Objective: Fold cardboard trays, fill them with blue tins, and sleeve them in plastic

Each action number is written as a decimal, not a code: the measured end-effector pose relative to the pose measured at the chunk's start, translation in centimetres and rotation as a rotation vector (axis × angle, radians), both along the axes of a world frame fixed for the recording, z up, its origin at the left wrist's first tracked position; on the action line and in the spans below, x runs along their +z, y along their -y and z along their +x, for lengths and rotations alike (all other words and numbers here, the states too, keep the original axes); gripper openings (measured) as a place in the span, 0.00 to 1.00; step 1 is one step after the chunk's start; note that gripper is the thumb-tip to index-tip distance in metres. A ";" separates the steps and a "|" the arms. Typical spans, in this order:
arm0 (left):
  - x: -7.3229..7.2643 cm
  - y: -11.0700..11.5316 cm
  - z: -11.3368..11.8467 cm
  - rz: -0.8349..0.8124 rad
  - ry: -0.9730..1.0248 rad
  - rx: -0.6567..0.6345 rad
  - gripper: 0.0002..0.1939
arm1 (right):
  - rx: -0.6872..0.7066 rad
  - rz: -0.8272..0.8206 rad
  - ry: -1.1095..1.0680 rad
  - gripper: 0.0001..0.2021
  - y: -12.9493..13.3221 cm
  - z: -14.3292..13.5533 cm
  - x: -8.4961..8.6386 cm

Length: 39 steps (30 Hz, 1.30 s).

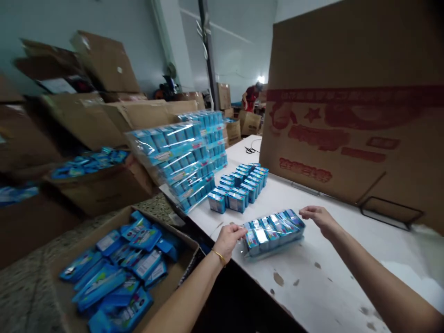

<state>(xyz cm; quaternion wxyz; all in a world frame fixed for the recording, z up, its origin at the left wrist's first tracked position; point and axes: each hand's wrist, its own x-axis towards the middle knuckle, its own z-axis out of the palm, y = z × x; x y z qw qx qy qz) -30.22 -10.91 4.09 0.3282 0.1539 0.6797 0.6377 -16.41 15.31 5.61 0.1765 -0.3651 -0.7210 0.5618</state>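
Note:
A row of small blue boxes in a clear plastic bag [272,231] lies on the white table in front of me. My left hand [227,240], with a yellow bracelet at the wrist, pinches the bag at its left end. At the far right corner of the pack is my right hand [321,219], its thumb and fingers pressed together. Whether a bit of film is between those fingertips is too small to tell. Just behind the pack, loose blue boxes [237,199] stand upright in rows.
Stacked wrapped packs [187,157] line the table's left edge. An open carton [121,212] of blue boxes sits below left. A large printed cardboard sheet [347,115] and a black wire stand [391,212] are on the right. Scissors [249,150] lie further back; a person [251,97] stands far off.

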 end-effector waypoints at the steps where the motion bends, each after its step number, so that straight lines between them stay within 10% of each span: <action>1: 0.9 0.3 -0.8 0.026 -0.017 0.026 0.11 | 0.023 0.011 -0.012 0.11 0.1 -0.8 0.7; 9: 13.8 7.3 -8.2 0.225 -0.300 0.249 0.11 | 0.159 0.171 -0.261 0.13 4.8 -12.3 13.4; 13: 15.6 11.0 -9.7 0.237 -0.362 0.386 0.11 | 0.177 0.180 -0.377 0.11 8.3 -18.6 15.7; 21: 9.9 16.5 -8.3 0.068 -0.281 0.430 0.10 | 0.262 0.139 -0.251 0.12 13.4 -18.7 9.2; 30: -0.4 11.1 -2.6 0.016 -0.079 0.162 0.12 | 0.205 0.225 0.123 0.14 8.4 -9.0 -0.2; 34: -1.5 11.1 -3.3 -0.115 -0.349 0.026 0.16 | 0.318 0.586 0.290 0.14 7.5 -8.1 -0.2; 39: -3.8 9.9 -9.0 -0.320 -0.871 0.243 0.16 | 0.480 1.075 -0.016 0.16 12.7 -13.5 4.0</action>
